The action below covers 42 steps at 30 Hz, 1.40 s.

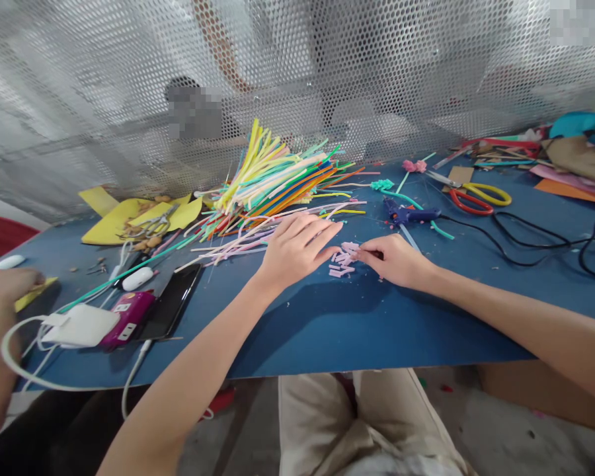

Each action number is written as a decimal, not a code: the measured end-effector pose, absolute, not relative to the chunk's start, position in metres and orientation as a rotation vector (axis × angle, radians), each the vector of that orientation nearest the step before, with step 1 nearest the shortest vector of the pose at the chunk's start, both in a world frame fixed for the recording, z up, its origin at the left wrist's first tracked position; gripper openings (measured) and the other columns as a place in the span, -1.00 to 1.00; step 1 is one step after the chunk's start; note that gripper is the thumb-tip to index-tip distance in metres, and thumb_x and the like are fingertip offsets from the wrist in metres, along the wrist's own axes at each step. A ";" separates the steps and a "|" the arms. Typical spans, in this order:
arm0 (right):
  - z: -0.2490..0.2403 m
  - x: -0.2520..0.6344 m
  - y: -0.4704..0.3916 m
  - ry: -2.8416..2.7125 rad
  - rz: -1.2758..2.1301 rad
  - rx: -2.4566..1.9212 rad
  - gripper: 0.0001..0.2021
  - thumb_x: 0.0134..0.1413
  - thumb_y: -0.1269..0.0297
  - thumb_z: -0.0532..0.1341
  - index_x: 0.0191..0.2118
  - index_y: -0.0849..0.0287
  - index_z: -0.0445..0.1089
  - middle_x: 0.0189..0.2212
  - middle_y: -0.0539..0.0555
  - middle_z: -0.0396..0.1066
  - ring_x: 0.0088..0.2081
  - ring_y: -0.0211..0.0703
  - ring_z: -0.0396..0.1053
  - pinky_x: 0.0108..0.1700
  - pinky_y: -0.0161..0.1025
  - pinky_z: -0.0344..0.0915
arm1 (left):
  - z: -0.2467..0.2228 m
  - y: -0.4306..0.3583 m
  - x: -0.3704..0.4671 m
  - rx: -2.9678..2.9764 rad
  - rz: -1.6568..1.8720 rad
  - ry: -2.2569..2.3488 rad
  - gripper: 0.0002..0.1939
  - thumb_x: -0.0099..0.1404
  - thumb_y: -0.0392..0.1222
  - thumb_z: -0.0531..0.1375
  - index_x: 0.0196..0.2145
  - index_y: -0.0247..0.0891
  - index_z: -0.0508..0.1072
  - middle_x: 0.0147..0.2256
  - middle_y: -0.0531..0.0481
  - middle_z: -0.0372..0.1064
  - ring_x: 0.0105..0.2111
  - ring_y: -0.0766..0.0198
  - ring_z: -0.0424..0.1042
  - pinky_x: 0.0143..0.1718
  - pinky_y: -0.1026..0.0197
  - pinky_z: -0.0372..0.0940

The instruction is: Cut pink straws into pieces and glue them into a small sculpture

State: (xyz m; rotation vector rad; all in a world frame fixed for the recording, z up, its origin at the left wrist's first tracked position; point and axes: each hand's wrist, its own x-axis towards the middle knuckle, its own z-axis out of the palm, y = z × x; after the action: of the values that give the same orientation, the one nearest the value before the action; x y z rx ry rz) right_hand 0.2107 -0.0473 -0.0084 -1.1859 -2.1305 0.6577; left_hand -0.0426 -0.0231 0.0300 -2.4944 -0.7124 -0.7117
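Observation:
Short cut pieces of lilac pipe cleaner [342, 259] lie in a small pile on the blue table, between my two hands. My left hand [297, 251] is palm-down just left of the pile, fingers stretched out, its thumb tip close to the pieces. At the pile's right side, my right hand [391, 258] has thumb and fingers pinched together on a lilac piece; the fingertips partly hide it. Behind my left hand lies a large bundle of coloured pipe cleaners [277, 178]. A purple glue gun [409, 213] rests beyond my right hand.
Scissors [480, 198] with red and yellow handles lie back right, near the black cable [520, 254]. Pink [414, 166] and teal [381, 185] pipe-cleaner shapes are behind the glue gun. A phone [171, 304], purple power strip [129, 317] and white charger [82, 324] sit left, near another person's hand [10, 291].

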 end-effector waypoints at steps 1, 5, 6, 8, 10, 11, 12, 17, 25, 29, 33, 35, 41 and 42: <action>-0.008 0.211 -0.047 -2.143 0.648 -1.182 -0.53 0.33 0.01 0.10 -0.55 0.14 0.38 -0.70 -0.07 0.23 -0.60 -0.31 0.08 -0.43 -0.26 0.00 | 0.029 -0.021 -0.042 -2.509 -0.683 -0.692 -0.60 0.44 0.00 0.19 0.18 -0.09 0.45 0.00 -0.04 0.54 0.04 0.12 0.45 0.16 0.02 0.25; -0.007 0.214 -0.047 -2.179 0.625 -1.157 -0.54 0.33 0.05 0.09 -0.57 0.15 0.35 -0.69 -0.07 0.16 -0.57 -0.30 0.04 -0.44 -0.25 -0.02 | 0.020 -0.016 -0.041 -2.556 -0.642 -0.649 -0.70 0.47 -0.08 0.17 0.09 -0.08 0.52 -0.10 -0.02 0.59 -0.07 0.19 0.49 0.05 0.08 0.30; -0.006 0.215 -0.048 -2.180 0.624 -1.149 -0.54 0.33 0.04 0.10 -0.57 0.15 0.35 -0.68 -0.07 0.15 -0.56 -0.30 0.03 -0.44 -0.25 -0.02 | 0.018 -0.016 -0.041 -2.568 -0.646 -0.645 -0.72 0.47 -0.10 0.17 0.07 -0.09 0.53 -0.12 -0.02 0.60 -0.09 0.21 0.50 0.01 0.10 0.31; -0.006 0.215 -0.048 -2.182 0.615 -1.141 -0.51 0.32 0.02 0.11 -0.60 0.16 0.32 -0.68 -0.06 0.14 -0.56 -0.30 -0.01 -0.45 -0.24 -0.04 | 0.014 -0.016 -0.041 -2.588 -0.657 -0.637 -0.74 0.47 -0.12 0.18 0.04 -0.10 0.55 -0.14 -0.02 0.61 -0.15 0.24 0.52 -0.07 0.15 0.33; -0.006 0.215 -0.049 -2.189 0.616 -1.138 -0.49 0.30 -0.03 0.12 -0.61 0.16 0.32 -0.67 -0.05 0.14 -0.56 -0.30 -0.02 -0.46 -0.25 -0.05 | 0.012 -0.017 -0.040 -2.618 -0.680 -0.620 -0.76 0.47 -0.14 0.18 0.02 -0.12 0.56 -0.15 -0.02 0.61 -0.20 0.27 0.53 -0.13 0.19 0.34; -0.006 0.215 -0.049 -2.194 0.622 -1.136 -0.49 0.30 -0.05 0.13 -0.61 0.16 0.33 -0.67 -0.05 0.16 -0.56 -0.30 -0.01 -0.46 -0.25 -0.06 | 0.011 -0.017 -0.040 -2.634 -0.697 -0.610 -0.76 0.46 -0.14 0.18 0.02 -0.13 0.56 -0.16 -0.02 0.61 -0.21 0.28 0.54 -0.15 0.21 0.35; -0.007 0.215 -0.049 -2.195 0.627 -1.136 -0.49 0.30 -0.06 0.13 -0.60 0.15 0.35 -0.66 -0.04 0.18 -0.56 -0.30 0.01 -0.46 -0.24 -0.06 | 0.010 -0.017 -0.040 -2.644 -0.715 -0.607 -0.76 0.47 -0.14 0.18 0.02 -0.15 0.56 -0.17 -0.02 0.61 -0.23 0.29 0.54 -0.16 0.22 0.35; -0.010 0.216 -0.047 -2.170 0.633 -1.144 -0.62 0.29 0.00 0.17 -0.43 0.12 0.50 -0.60 -0.01 0.35 -0.55 -0.27 0.19 -0.44 -0.25 0.04 | 0.008 -0.018 -0.040 -2.671 -0.716 -0.687 -0.77 0.49 -0.11 0.15 -0.03 -0.14 0.57 -0.18 0.01 0.62 -0.25 0.32 0.54 -0.18 0.24 0.35; -0.006 0.220 -0.047 -1.977 0.604 -1.133 -0.74 0.28 0.08 0.19 -0.10 0.11 0.51 -0.46 0.01 0.51 -0.50 -0.22 0.38 -0.38 -0.25 0.25 | 0.011 -0.018 -0.037 -2.660 -0.935 -0.951 -0.76 0.46 -0.01 0.17 -0.17 -0.11 0.63 -0.22 0.05 0.63 -0.26 0.32 0.58 -0.18 0.25 0.38; -0.002 0.219 -0.050 -1.942 0.590 -1.110 -0.73 0.29 0.07 0.19 -0.18 0.14 0.52 -0.48 0.02 0.51 -0.53 -0.25 0.34 -0.38 -0.24 0.25 | 0.011 -0.019 -0.035 -2.681 -0.961 -0.997 -0.73 0.47 0.00 0.16 -0.18 -0.12 0.63 -0.20 0.02 0.63 -0.24 0.31 0.59 -0.21 0.26 0.40; -0.002 0.220 -0.049 -1.891 0.564 -1.141 -0.70 0.29 0.03 0.20 -0.25 0.15 0.54 -0.51 0.02 0.50 -0.54 -0.26 0.31 -0.41 -0.25 0.23 | 0.009 -0.018 -0.035 -2.693 -1.004 -0.991 -0.74 0.47 -0.02 0.17 -0.13 -0.15 0.62 -0.19 0.02 0.63 -0.22 0.30 0.60 -0.15 0.23 0.44; -0.004 0.221 -0.047 -1.870 0.571 -1.157 -0.67 0.29 0.00 0.20 -0.26 0.15 0.55 -0.52 0.02 0.49 -0.54 -0.26 0.32 -0.43 -0.25 0.23 | 0.008 -0.016 -0.035 -2.708 -1.020 -0.984 -0.73 0.48 -0.04 0.16 -0.07 -0.16 0.61 -0.16 0.00 0.63 -0.20 0.29 0.60 -0.11 0.22 0.45; -0.005 0.221 -0.048 -1.878 0.600 -1.170 -0.70 0.29 0.04 0.20 -0.29 0.15 0.53 -0.55 -0.01 0.48 -0.58 -0.31 0.29 -0.46 -0.27 0.20 | 0.003 -0.012 -0.035 -2.707 -1.063 -0.930 -0.74 0.44 -0.04 0.21 -0.05 -0.18 0.60 -0.15 -0.01 0.62 -0.18 0.26 0.61 -0.10 0.22 0.46; -0.004 0.221 -0.048 -1.886 0.601 -1.171 -0.71 0.30 0.05 0.20 -0.29 0.15 0.52 -0.55 -0.02 0.48 -0.59 -0.31 0.28 -0.46 -0.27 0.20 | 0.002 -0.012 -0.035 -2.722 -1.060 -0.909 -0.75 0.44 -0.04 0.21 -0.06 -0.18 0.61 -0.15 -0.01 0.63 -0.18 0.25 0.61 -0.09 0.21 0.46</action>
State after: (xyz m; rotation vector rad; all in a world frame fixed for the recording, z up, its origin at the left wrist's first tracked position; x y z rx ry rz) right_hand 0.2210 -0.0483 -0.0044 -1.1712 -1.8857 0.6008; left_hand -0.0352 -0.0120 0.0023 -2.7219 -0.9088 -1.0597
